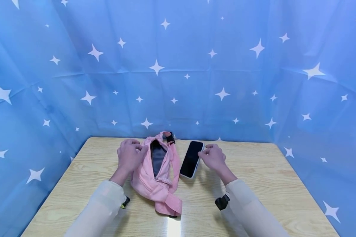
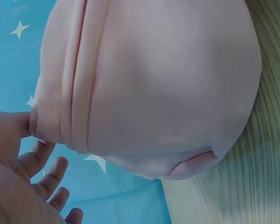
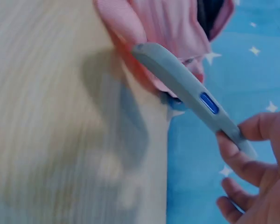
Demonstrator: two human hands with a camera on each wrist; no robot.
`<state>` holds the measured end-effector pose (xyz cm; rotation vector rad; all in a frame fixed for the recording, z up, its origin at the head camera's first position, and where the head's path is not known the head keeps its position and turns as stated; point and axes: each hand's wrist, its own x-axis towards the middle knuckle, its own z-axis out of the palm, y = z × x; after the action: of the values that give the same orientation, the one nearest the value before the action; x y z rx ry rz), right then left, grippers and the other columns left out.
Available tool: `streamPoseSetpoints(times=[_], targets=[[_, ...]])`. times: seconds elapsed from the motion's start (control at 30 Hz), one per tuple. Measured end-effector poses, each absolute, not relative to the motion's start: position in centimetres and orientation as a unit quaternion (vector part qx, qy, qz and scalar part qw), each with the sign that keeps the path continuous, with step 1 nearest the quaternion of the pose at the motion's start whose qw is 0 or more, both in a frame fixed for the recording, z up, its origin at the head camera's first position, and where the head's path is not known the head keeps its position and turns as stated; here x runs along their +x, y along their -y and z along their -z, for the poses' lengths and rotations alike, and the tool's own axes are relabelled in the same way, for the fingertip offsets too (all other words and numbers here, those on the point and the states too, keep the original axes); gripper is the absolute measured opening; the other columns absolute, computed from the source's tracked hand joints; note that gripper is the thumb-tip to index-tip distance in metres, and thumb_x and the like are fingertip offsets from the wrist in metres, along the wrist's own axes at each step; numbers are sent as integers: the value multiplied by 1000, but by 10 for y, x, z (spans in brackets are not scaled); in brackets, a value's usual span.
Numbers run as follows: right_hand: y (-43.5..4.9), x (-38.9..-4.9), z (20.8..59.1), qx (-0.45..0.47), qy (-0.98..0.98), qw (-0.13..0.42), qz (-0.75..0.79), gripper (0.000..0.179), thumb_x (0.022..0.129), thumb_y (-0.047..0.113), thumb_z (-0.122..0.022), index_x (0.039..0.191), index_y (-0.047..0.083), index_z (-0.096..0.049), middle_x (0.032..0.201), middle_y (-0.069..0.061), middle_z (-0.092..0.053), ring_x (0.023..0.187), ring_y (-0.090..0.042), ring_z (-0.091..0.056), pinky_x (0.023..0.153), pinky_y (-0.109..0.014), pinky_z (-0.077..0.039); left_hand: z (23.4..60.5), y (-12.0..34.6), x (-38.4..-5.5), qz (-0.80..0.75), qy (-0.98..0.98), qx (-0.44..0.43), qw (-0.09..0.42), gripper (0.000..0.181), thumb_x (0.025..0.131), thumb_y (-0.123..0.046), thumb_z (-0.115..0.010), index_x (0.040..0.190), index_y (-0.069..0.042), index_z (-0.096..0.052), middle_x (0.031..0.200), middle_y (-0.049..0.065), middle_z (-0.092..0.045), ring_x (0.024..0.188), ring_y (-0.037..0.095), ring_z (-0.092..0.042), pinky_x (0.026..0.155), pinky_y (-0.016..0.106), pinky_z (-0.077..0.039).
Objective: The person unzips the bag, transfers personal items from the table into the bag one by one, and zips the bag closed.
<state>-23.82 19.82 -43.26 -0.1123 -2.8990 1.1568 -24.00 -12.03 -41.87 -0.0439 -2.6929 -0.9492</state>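
A pink waist bag [image 1: 143,181] sits on the table with its zipped mouth gaping, and the dark lining [image 1: 158,158] shows inside. My left hand [image 1: 130,156] pinches the left edge of that mouth between thumb and index finger; the other fingers are loosely bent in the left wrist view. To the right of the bag, my right hand [image 1: 213,158] grips a smartphone [image 1: 191,159] by the far end of its side. Its black screen faces up, and a pale case with a blue side button [image 3: 209,103] wraps it. In the right wrist view the phone is tilted, above its shadow.
The bag's strap [image 1: 175,164] with a black buckle [image 1: 170,138] lies along its right side, close to the phone. Under everything is a light wooden table [image 1: 255,184]. A blue curtain [image 1: 184,89] with white stars stands around its back and sides.
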Motion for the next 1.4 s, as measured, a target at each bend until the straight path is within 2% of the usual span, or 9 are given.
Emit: streamPoseSetpoints(times=[0.17,0.3,0.43,0.5,0.63,0.73,1.0,1.17,1.4], targets=[[-189,-251,422,-75,896,11,-438,40,94,34,-54,102,-1,-72,144,-11,-45,137,-36,-36,110,-64,-17,418,116,-240,334,932,-18,140,34,93,-34,-61,86,-5,-75,124,13,-60,132,37,-37,107,57,-25],[-177,-260,415,-98,857,5,-506,43,94,33,-56,108,-4,-70,147,-10,-41,140,-32,-34,116,-54,-23,419,114,-243,348,927,-15,141,33,93,-33,-60,87,-4,-76,123,12,-60,132,37,-37,109,56,-23],[-161,-264,412,-106,817,-8,-566,44,94,31,-57,110,-8,-67,150,-11,-36,143,-32,-30,116,-47,-31,418,113,-244,361,920,-15,150,32,93,-31,-61,88,-4,-76,122,10,-60,131,36,-37,109,55,-23],[-151,-265,412,-109,810,-11,-576,43,94,32,-57,108,-7,-68,150,-10,-37,143,-31,-30,117,-49,-27,418,112,-244,365,918,-16,153,31,93,-30,-61,88,-4,-76,122,10,-60,131,35,-37,109,55,-23],[-131,-265,412,-108,817,3,-566,39,93,33,-58,101,-2,-72,145,-7,-45,141,-29,-34,117,-59,-11,417,110,-244,368,916,-13,159,30,93,-29,-62,87,-3,-75,123,10,-59,131,34,-37,109,54,-23],[-114,-263,413,-108,819,19,-563,36,93,32,-58,96,0,-74,141,-7,-51,138,-27,-40,114,-63,-7,415,109,-243,373,914,-12,160,31,93,-30,-62,88,-3,-75,123,9,-58,131,33,-36,109,53,-23],[-72,-256,416,-98,836,43,-538,33,90,34,-63,94,4,-77,130,-4,-58,127,-25,-50,105,-57,-23,410,109,-243,376,912,-6,165,31,94,-29,-62,90,-2,-75,124,9,-58,132,33,-35,109,53,-24],[-58,-247,418,-63,867,59,-491,29,90,33,-65,85,7,-77,123,-4,-59,122,-27,-51,99,-56,-27,408,110,-244,386,908,-5,164,31,94,-29,-62,90,-1,-75,125,8,-58,134,33,-34,110,52,-24],[-50,-238,422,7,901,64,-429,29,90,32,-63,75,11,-76,122,-5,-60,119,-30,-50,100,-58,-26,407,111,-249,388,907,-10,166,30,93,-29,-62,92,-3,-76,126,8,-58,135,33,-33,110,53,-24]])
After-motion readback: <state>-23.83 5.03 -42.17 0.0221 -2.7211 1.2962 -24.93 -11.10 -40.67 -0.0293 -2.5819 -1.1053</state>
